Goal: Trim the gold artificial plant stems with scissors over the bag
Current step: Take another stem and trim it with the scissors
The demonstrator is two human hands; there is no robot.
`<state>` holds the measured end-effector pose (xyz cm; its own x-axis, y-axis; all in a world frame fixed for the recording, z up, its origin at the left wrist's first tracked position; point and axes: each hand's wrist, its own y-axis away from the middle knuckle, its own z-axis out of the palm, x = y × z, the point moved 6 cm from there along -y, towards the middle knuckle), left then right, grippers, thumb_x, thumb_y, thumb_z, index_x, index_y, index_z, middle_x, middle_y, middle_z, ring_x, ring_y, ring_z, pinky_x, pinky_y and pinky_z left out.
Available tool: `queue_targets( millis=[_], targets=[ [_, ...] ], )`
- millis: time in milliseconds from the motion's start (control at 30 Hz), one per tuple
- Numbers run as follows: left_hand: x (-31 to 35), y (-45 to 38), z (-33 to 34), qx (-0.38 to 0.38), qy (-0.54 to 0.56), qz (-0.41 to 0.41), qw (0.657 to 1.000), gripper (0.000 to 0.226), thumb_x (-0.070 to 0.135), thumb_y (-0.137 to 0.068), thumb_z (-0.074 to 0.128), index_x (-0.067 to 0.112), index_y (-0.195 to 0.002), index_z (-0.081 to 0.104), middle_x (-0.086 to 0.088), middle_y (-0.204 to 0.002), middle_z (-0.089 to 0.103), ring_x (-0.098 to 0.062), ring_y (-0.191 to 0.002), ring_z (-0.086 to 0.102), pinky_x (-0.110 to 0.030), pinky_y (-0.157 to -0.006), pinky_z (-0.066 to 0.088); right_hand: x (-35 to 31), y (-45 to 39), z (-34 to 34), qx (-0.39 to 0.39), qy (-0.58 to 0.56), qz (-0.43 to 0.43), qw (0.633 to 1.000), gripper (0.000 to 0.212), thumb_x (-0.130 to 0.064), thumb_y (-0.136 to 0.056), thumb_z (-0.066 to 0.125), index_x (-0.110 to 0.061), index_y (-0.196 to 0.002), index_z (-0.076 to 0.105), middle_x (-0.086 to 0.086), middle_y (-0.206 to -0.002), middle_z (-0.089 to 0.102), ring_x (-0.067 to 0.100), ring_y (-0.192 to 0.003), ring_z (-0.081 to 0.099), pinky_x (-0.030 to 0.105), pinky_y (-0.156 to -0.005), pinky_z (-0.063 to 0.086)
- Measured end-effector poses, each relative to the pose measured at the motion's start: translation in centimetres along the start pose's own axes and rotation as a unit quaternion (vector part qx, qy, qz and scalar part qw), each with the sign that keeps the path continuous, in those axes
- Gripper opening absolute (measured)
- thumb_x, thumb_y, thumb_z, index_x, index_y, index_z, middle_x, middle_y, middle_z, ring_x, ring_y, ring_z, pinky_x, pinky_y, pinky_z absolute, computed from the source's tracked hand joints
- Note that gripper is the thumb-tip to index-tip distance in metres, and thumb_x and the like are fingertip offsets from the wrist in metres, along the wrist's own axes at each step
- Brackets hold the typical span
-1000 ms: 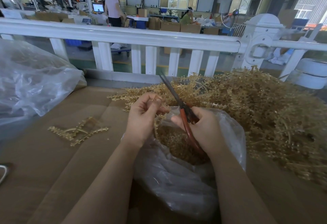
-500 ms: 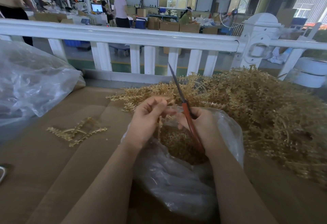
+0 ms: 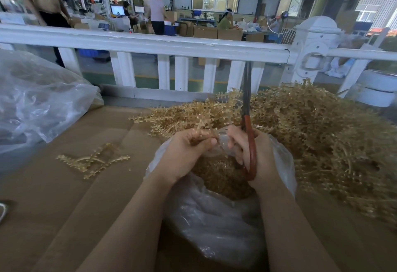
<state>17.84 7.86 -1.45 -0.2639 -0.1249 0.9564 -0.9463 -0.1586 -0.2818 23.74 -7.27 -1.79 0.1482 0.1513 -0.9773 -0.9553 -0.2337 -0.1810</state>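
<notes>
Over the open bag [image 3: 214,218], left hand [image 3: 184,153] pinches a gold stem [image 3: 202,125]; right hand [image 3: 255,153] grips upright, closed scissors [image 3: 247,99].

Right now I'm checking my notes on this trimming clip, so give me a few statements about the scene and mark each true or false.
1. The right hand holds the scissors with the blades pointing up and away. True.
2. The left hand is empty. False: it pinches a gold stem.
3. Both hands are over the open plastic bag, which has gold trimmings inside. True.
4. The big pile of gold stems lies to the left of the bag. False: it lies to the right and behind.
5. A small bunch of stems lies apart on the cardboard, left of the hands. True.
</notes>
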Motion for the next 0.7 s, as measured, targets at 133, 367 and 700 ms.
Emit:
queue_targets(
  millis=[133, 367, 700],
  targets=[
    [-0.12, -0.15, -0.27, 0.018, 0.086, -0.023, 0.996, 0.013, 0.004, -0.09, 0.063, 0.006, -0.082, 0.073, -0.002, -0.071, 0.073, -0.01, -0.067, 0.068, -0.022, -0.07, 0.056, -0.19, -0.05, 0.39, -0.017, -0.007, -0.014, 1.0, 0.018, -0.017, -0.092, 0.073, -0.016, -0.075, 0.069, -0.002, -0.061, 0.067, 0.001, -0.042, 0.053, 0.01, -0.043, 0.039],
    [-0.64, -0.19, -0.17, -0.001, 0.115, -0.057, 0.992, 0.031, 0.033, -0.085, 0.062, 0.002, -0.09, 0.068, -0.02, -0.091, 0.075, -0.018, -0.062, 0.071, -0.022, -0.055, 0.052, 0.43, -0.31, 0.7, -0.019, 0.026, -0.007, 0.999, 0.018, -0.022, -0.09, 0.077, -0.023, -0.072, 0.075, 0.003, -0.074, 0.072, 0.026, -0.076, 0.071, 0.046, -0.082, 0.058],
    [-0.95, -0.19, -0.8, 0.034, 0.169, -0.069, 0.983, 0.022, 0.018, -0.071, 0.074, 0.009, -0.091, 0.071, -0.006, -0.078, 0.076, -0.013, -0.064, 0.071, -0.02, -0.058, 0.055, -0.11, 0.06, 0.67, 0.001, 0.065, -0.038, 0.997, 0.03, -0.049, -0.076, 0.084, -0.02, -0.076, 0.074, 0.002, -0.074, 0.072, 0.019, -0.076, 0.069, 0.04, -0.08, 0.056]
  ],
)
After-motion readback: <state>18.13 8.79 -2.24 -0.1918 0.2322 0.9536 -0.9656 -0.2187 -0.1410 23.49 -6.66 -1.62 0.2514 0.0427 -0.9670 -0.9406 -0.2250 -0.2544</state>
